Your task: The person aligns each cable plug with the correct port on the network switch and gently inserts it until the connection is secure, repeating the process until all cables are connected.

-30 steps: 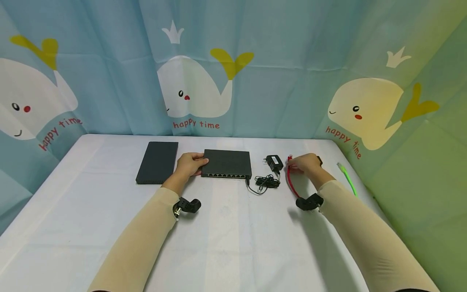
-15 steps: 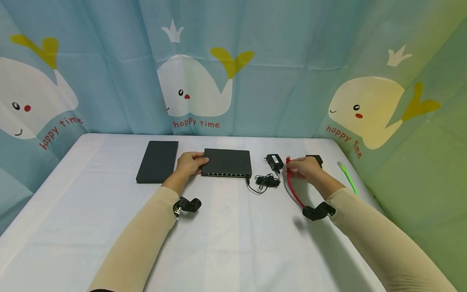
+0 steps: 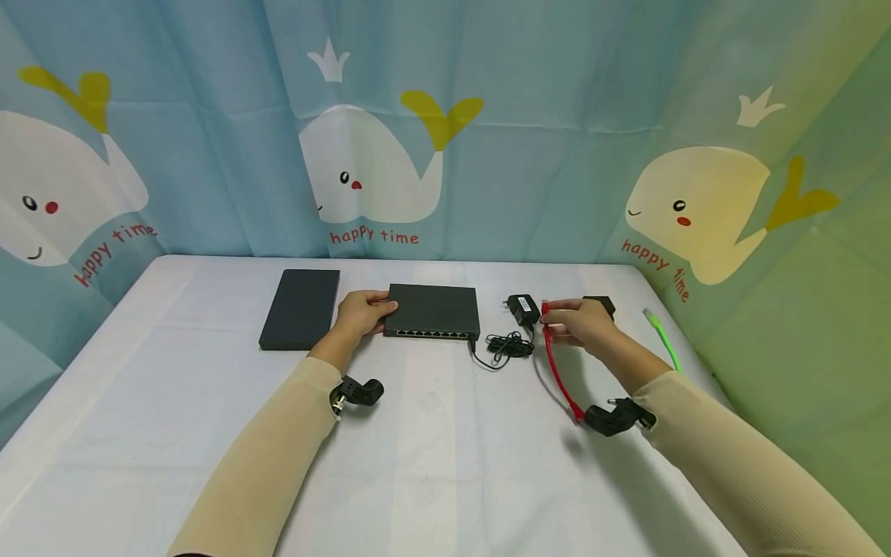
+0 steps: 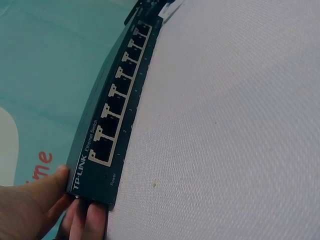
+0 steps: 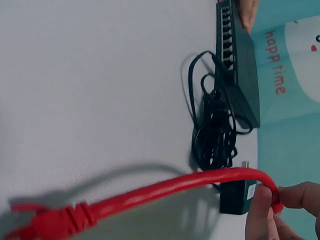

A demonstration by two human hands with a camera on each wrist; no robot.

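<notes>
The right hand [image 3: 583, 321] is pinching the red cable [image 3: 556, 370] near its far end, between thumb and fingers. The switch [image 3: 431, 308] is lying left of that grip, at much the same depth on the desk [image 3: 418, 456]. The cable's long axis is running from the fingertips toward the near side, bowing and slanting right, so it is crossing the direction of the ports [image 4: 116, 102], whose row is stretching left to right and facing near. Between grip and switch, the adapter [image 3: 524, 309] is sitting just beside the right fingertips, with its bundled cord [image 3: 510, 345] lying nearer and joining the switch's near face at the right. The left hand [image 3: 360, 315] is gripping the switch by its left end, thumb on the top edge, so it is the hand nearer the switch. The cable's shadow is falling apart from it, suggesting it is hanging clear of the desk.
</notes>
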